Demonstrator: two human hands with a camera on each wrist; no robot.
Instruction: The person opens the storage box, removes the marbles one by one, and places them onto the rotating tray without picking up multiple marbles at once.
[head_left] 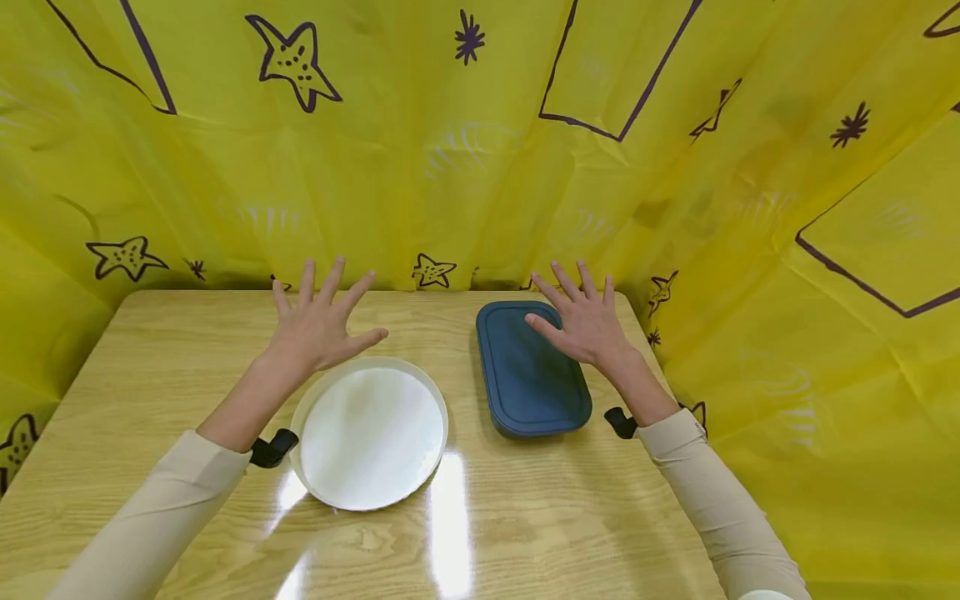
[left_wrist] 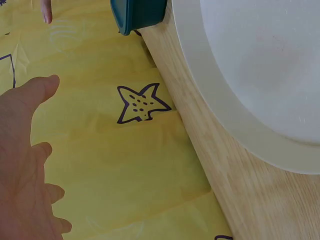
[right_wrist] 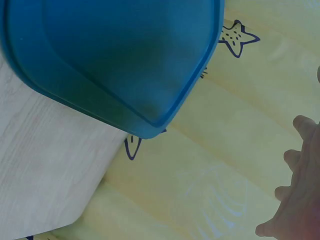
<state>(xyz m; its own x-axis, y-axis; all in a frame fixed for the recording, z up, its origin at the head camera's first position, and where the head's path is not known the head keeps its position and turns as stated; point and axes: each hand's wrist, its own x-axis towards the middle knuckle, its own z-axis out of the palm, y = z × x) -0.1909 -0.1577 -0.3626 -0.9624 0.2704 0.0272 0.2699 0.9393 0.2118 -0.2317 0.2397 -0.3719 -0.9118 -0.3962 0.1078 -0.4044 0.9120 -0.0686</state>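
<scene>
My left hand (head_left: 315,327) is held with fingers spread and straight, beyond the far left rim of a round white plate (head_left: 372,437). Nothing is in it. The right hand (head_left: 588,325), also spread and holding nothing, hovers over the far right corner of a blue rectangular container with a lid (head_left: 532,371). In the left wrist view the plate's pale rim (left_wrist: 225,117) curves past the hand (left_wrist: 22,155), apart from it. The right wrist view has the blue lid (right_wrist: 125,50) at upper left, with my fingers (right_wrist: 295,160) at the right edge.
Plate and container stand side by side on a wood-grain table (head_left: 495,517) that reflects bright light. A yellow curtain (head_left: 375,167) with dark starfish drawings hangs behind the far edge and along the right side. Black bands (head_left: 273,448) sit at both wrists.
</scene>
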